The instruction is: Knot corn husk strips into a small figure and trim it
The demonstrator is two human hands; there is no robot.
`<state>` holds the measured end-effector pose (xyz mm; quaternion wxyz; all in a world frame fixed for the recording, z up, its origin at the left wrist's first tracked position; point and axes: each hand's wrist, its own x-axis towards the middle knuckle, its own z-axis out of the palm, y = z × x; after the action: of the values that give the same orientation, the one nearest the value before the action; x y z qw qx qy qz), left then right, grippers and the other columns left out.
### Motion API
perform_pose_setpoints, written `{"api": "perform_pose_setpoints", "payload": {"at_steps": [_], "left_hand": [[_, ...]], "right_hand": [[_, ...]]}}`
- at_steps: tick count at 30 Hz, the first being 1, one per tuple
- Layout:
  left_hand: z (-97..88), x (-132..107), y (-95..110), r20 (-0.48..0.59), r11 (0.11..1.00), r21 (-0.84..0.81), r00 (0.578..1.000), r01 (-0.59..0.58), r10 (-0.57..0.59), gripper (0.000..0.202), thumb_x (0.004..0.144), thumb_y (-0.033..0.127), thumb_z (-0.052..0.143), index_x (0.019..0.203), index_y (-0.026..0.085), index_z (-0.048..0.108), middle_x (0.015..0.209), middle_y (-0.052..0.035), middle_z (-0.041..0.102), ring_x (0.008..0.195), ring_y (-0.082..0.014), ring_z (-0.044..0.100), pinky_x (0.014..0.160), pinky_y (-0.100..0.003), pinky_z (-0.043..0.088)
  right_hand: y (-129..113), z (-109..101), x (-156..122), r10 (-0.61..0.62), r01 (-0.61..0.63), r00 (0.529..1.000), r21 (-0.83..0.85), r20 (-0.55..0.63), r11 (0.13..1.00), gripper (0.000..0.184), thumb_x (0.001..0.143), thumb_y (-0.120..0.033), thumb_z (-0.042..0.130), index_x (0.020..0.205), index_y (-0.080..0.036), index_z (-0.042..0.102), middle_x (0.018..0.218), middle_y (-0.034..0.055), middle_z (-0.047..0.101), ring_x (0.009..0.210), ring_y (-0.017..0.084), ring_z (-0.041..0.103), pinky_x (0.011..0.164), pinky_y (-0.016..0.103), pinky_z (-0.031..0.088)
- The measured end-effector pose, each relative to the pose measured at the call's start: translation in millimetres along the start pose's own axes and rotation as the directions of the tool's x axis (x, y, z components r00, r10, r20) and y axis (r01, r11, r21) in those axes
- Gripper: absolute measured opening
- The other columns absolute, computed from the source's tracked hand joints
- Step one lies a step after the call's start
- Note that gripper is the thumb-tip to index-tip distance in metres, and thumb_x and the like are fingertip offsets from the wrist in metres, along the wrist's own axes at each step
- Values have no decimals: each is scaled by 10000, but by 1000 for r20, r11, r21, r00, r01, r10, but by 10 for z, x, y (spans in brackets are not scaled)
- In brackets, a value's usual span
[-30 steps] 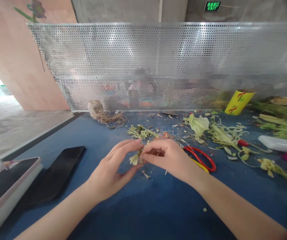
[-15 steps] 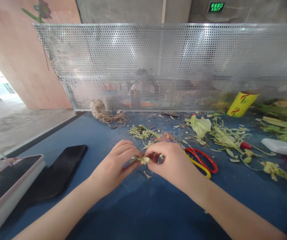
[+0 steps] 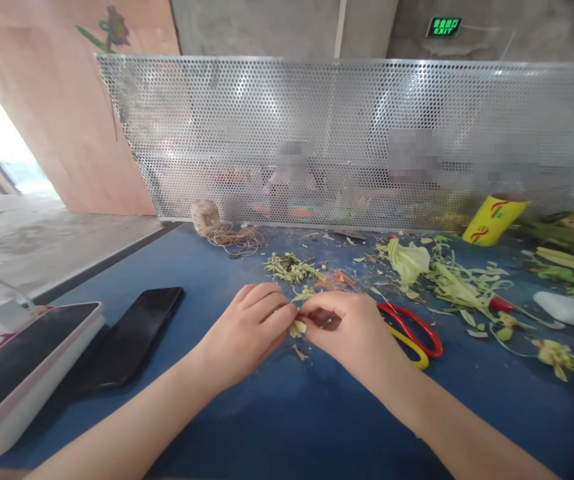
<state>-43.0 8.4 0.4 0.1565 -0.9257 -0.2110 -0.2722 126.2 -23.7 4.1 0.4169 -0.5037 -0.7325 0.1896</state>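
A pale plant piece [image 3: 297,329] was held in the middle of the scene, seemingly just above the tabletop [image 3: 267,420], on the near side of a heap of green sprigs [image 3: 291,268]. It was partly covered by the left hand [image 3: 251,327], whose fingers were pressed together and closed on it, the thumb hidden. The fingers of the right hand [image 3: 351,327] were curled, with thumb and forefinger brought to the piece's right side; whether it was pinched by them could not be told. The step in hand was judged to be close two-handed fingertip work. For the next move, a steady left hold and a light, exact right pinch seemed to be called for. The scissors [image 3: 417,322] were partly hidden by the right hand.
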Motion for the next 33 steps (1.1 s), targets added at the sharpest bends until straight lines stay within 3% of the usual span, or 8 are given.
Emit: {"api": "perform_pose_setpoints", "payload": {"at_steps": [6,10,15,19,21,23,26,33], "left_hand": [[46,45,95,40,989,144,998,36,-42,232,858,183,364,685,150,515,676,-53,560,749,-201,495,656,-331,424],[66,58,89,61,986,-47,986,157,-154,152,809,151,422,676,154,496,700,-59,554,738,-191,470,654,-312,437],[13,57,-9,186,849,-466,965,250,-183,76,819,152,453,769,172,506,774,-22,560,786,-148,477,731,-272,421],[-12,49,-18,318,567,-732,925,378,-206,117,864,238,410,817,169,492,796,-22,545,759,-137,518,683,-260,433],[-4,44,-3,372,413,-812,911,413,-179,149,880,255,372,829,164,479,803,-28,539,756,-137,532,690,-267,440],[11,41,10,391,354,-833,906,424,-165,158,887,255,357,830,162,471,808,-28,529,765,-135,525,701,-264,435],[31,45,17,391,446,-781,899,437,-197,169,893,256,344,821,168,469,776,-7,501,724,-115,483,666,-232,413],[70,94,31,251,871,-353,931,342,-263,174,890,206,318,841,169,481,822,-37,532,789,-165,453,727,-308,366]], "right_hand": [[9,111,-34,-125,101,987,-207,-102,973,162,668,-69,537,545,-173,527,515,-30,488,500,94,444,490,194,344],[30,152,-29,-118,99,991,-269,-58,958,176,704,-62,483,573,-176,451,578,-19,471,534,104,434,500,213,328],[115,-21,60,85,-125,963,144,254,982,112,709,-85,490,648,-178,474,541,-45,483,513,91,494,521,214,390],[210,-151,98,67,-444,833,591,549,674,67,713,-175,583,693,-157,522,540,-60,521,432,46,466,554,233,470],[241,-172,99,39,-535,784,643,619,547,74,696,-167,610,694,-152,537,533,-69,520,407,28,442,557,234,486],[250,-176,95,70,-583,760,630,646,513,75,680,-155,621,686,-150,547,534,-67,529,416,28,465,557,226,490],[229,-170,96,161,-565,784,582,599,585,69,660,-168,626,673,-141,563,559,-45,564,437,43,514,502,191,467],[98,-52,84,295,-359,925,295,240,886,108,603,-62,529,627,-165,550,461,-45,539,447,111,553,495,223,442]]}}
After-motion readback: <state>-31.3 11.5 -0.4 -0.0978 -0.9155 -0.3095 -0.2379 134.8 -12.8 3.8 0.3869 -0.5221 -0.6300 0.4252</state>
